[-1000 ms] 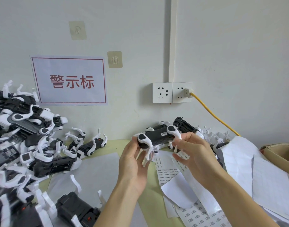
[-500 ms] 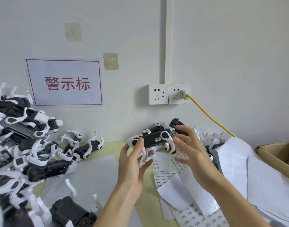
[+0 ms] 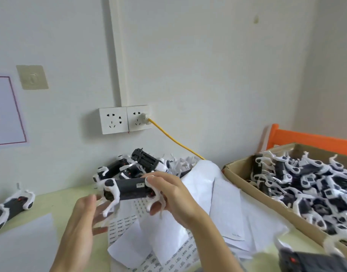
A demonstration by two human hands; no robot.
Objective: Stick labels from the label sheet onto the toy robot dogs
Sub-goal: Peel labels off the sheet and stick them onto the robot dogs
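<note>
A black toy robot dog (image 3: 129,190) with white legs hangs above the table, a small white label (image 3: 140,185) stuck on its side. My right hand (image 3: 172,195) grips its right end, thumb below and fingers over the top. My left hand (image 3: 84,218) is blurred, lower left, with straight spread fingers close to the dog's front legs and nothing in it. The label sheet (image 3: 120,225) lies on the table beneath the dog, partly covered by loose white backing paper (image 3: 164,238).
A cardboard box (image 3: 245,185) at the right holds several robot dogs. More dogs (image 3: 141,163) are heaped against the wall, and one dog (image 3: 11,209) lies at the far left. A yellow cable (image 3: 174,142) runs from the wall socket. Another dog (image 3: 306,260) sits at the bottom right.
The view has swung right, bringing the box of dogs into sight. My left hand has let go of the dog and dropped lower; my right hand now holds it alone.
</note>
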